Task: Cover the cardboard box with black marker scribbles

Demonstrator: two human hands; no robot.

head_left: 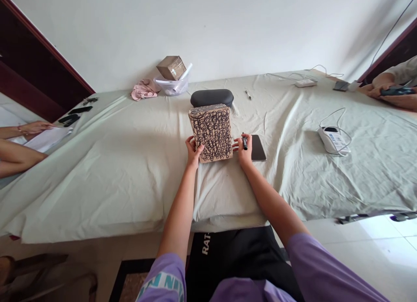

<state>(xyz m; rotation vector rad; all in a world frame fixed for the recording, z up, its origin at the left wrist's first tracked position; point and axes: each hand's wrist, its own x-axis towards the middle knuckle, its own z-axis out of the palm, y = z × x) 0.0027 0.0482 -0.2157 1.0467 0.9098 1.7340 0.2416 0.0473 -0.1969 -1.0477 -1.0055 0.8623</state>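
A brown cardboard box point(213, 134), its front covered in black looped scribbles, stands tilted on the cloth-covered table. Around its lower left edge is my left hand point(193, 151), closed with the thumb on the front face. My right hand point(243, 148) is closed on a black marker point(244, 142), its fingers close to the box's right edge; whether they touch it I cannot tell. Partly behind that hand lies a dark-screened phone or tablet point(259, 147). Directly behind the box sits a dark grey oblong case point(212, 97), its lower front hidden.
At the back stand a clear plastic tub point(175, 87) with a small carton point(171, 68) on top and a pink cloth point(143, 90). A pen point(248, 94) lies farther back. To the right is a white corded device point(334, 140). Other people's hands show at both table ends.
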